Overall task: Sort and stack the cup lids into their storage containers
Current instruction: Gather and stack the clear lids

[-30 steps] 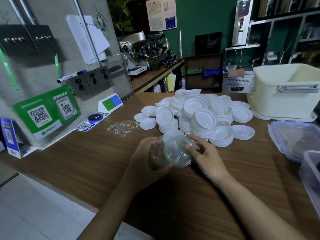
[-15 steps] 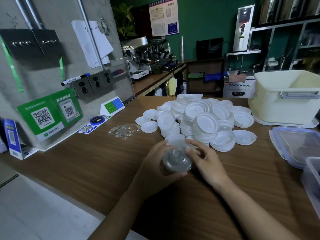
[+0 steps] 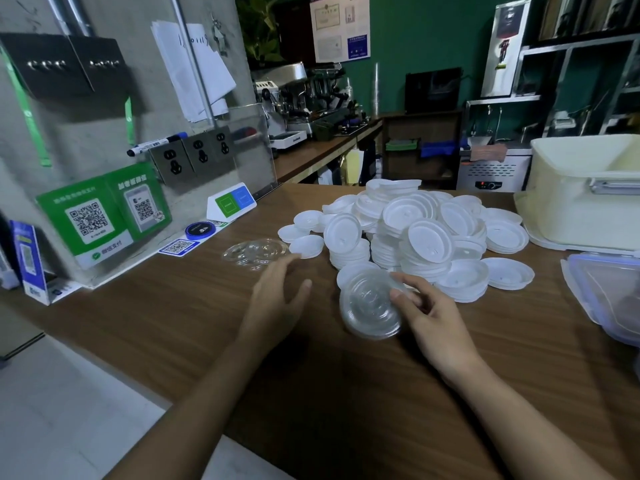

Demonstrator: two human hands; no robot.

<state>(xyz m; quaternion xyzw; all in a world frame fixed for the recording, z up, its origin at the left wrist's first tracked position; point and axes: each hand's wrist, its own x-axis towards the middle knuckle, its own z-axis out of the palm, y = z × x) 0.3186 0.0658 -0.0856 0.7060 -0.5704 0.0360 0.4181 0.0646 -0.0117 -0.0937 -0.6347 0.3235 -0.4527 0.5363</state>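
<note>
Near a green "微信支付" QR placard (image 3: 86, 220), the left grip (image 3: 273, 296) is hovering, fingers apart. The right grip (image 3: 433, 320) is clamping stacked clear round plastic lids (image 3: 367, 303).

Two kinds of lids
White lids (image 3: 415, 233) lie heaped; a clear lid stack (image 3: 369, 308) tilts just in front; loose clear lids (image 3: 254, 251) lie left.

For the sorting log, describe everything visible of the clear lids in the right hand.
The stack of clear round plastic lids is several thin see-through discs nested together, with raised concentric rings on the face. It is tilted, face toward the camera, just in front of the heap of white plastic lids. The right hand pinches its right edge, thumb on the face. The left hand is apart from it. Whether its lower rim rests on the brown wooden counter cannot be told.
</note>
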